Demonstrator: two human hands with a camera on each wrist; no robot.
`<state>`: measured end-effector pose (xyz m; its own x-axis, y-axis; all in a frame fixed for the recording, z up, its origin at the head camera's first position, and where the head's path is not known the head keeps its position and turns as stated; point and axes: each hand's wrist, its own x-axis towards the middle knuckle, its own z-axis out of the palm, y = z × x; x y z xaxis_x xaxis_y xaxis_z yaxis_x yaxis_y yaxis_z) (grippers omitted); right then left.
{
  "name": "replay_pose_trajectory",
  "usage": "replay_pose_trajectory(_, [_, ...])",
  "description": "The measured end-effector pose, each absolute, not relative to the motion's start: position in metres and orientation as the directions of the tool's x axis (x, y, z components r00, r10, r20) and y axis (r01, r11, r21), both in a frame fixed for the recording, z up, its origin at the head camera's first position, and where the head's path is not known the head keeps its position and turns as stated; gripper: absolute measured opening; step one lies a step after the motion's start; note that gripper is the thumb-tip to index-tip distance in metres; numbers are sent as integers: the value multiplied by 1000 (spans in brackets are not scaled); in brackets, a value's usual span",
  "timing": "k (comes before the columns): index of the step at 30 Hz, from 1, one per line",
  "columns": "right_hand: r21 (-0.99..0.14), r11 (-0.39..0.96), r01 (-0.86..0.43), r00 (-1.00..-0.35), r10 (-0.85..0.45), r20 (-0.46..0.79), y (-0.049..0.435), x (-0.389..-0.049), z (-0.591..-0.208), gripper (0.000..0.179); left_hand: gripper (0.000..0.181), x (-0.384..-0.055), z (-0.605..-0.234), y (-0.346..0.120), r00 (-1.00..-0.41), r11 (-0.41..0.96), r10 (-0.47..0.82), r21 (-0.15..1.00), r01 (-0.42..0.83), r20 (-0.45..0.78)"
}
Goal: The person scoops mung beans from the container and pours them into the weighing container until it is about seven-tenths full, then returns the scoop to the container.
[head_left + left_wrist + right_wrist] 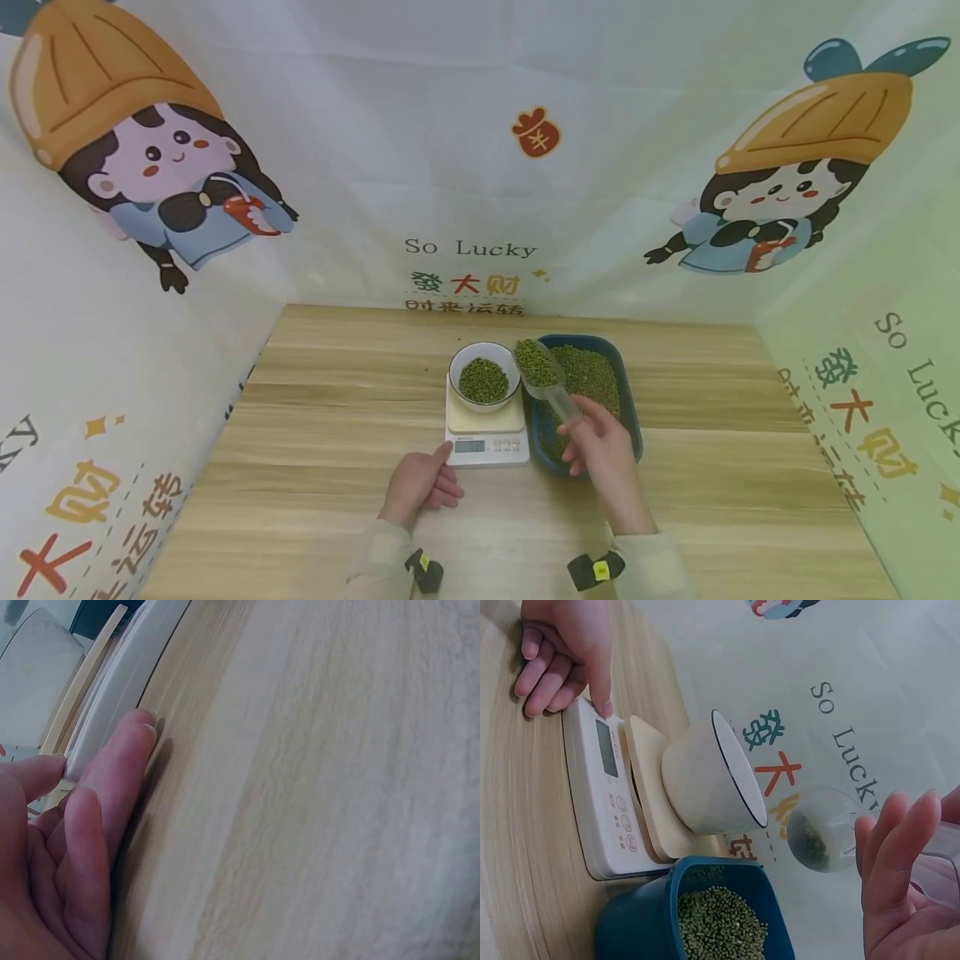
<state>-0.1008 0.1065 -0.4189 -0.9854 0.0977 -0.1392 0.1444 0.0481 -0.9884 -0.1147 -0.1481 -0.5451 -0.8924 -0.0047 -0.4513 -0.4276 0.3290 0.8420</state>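
My right hand (pixel 603 454) grips the handle of a clear plastic scoop (pixel 564 406) loaded with green mung beans (pixel 536 364). The scoop is raised over the left rim of a blue tub (pixel 635 417), close to the bowl's right side. A white bowl (pixel 483 407) with a dark rim holds more mung beans and stands on a white kitchen scale (pixel 487 454). Beside the scale's front left corner is my left hand (pixel 422 483), its thumb touching the edge and its other fingers loosely bent near the tabletop. The right wrist view shows the thumb beside the display (pixel 607 748).
The tub stands right against the scale's right side, with a heap of mung beans (pixel 721 926) inside. Under everything is a wood-grain table (pixel 337 400). A printed cloth (pixel 360 167) hangs behind it and at both sides.
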Motion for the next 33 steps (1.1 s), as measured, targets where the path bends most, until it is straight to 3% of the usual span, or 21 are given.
replay_pose_trajectory(10, [-985,58,162,-984,91,-156,100,-94,-397,38,63,-116,-545,-148,-887,323,-13,838,-440,-461])
replay_pose_trajectory(33, [-983,97,155,-982,125,-142,107,-107,-417,38,61,-115,-544,-148,-885,326,-19,834,-445,-464])
